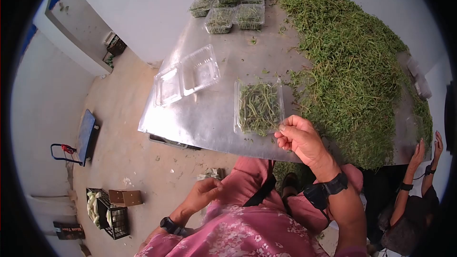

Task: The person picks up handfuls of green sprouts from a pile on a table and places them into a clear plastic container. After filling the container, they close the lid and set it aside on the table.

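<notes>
A clear plastic clamshell box (259,107) filled with green stems lies near the front edge of the metal table (209,128). My right hand (302,140) is closed in a pinch at the box's lower right corner. Over my lap, away from the table, my left hand (203,194) is loosely curved with its fingers apart and nothing visible in it. An opened clamshell box (200,71) without greens lies to the left of the filled one. The big heap of green stems (352,76) spreads over the table's right side.
Filled, closed clamshell boxes (221,19) are stacked at the table's back. A co-worker's hands (419,151) are raised beside the heap at far right. On the floor at left are a blue trolley (85,135), a black crate (116,221) and a cardboard box (125,197).
</notes>
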`<state>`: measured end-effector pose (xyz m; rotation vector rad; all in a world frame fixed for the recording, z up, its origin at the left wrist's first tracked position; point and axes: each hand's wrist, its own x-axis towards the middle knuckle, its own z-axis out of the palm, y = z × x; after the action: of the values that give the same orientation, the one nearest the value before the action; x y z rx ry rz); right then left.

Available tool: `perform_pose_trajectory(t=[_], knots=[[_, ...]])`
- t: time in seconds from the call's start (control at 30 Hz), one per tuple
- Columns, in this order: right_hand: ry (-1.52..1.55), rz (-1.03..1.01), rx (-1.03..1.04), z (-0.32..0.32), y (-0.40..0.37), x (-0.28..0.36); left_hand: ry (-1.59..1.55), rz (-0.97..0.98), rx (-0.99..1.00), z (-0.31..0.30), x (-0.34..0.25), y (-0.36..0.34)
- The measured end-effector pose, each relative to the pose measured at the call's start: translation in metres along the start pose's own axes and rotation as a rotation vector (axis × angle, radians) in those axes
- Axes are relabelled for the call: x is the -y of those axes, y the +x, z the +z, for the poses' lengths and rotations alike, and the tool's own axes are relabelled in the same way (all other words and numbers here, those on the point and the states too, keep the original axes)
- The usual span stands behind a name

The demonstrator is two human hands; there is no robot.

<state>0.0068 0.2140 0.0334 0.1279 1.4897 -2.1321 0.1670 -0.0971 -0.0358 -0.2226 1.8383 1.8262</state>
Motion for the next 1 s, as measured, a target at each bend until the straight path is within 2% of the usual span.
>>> perform_pose_trajectory(t=[0.13, 0.17, 0.23, 0.27, 0.37, 0.47, 0.87, 1.0], knots=[[0.008, -0.002, 0.033, 0.0, 0.001, -0.003, 0.199, -0.28, -0.077, -0.021, 0.048, -0.024], [0.003, 0.005, 0.045, 0.0, 0.001, -0.004, 0.207, -0.302, -0.052, -0.031, 0.078, -0.03], [-0.002, 0.016, 0.053, -0.001, 0.0, -0.004, 0.417, -0.416, -0.026, -0.044, 0.13, -0.04], [-0.002, 0.018, 0.047, 0.0, -0.001, -0.003, 0.392, -0.476, -0.02, -0.047, 0.15, -0.048], [-0.022, 0.019, 0.035, 0.0, -0.003, 0.0, 0.372, -0.699, 0.074, -0.047, 0.152, -0.047], [-0.033, 0.004, 0.023, -0.002, -0.002, -0.001, 0.369, -0.728, 0.099, -0.042, 0.148, -0.039], [0.027, 0.015, 0.017, -0.004, -0.006, 0.009, 0.247, -0.663, -0.003, -0.05, 0.14, 0.008], [0.005, -0.051, -0.026, -0.006, 0.002, 0.019, 0.199, -0.659, -0.016, -0.057, 0.145, 0.015]])
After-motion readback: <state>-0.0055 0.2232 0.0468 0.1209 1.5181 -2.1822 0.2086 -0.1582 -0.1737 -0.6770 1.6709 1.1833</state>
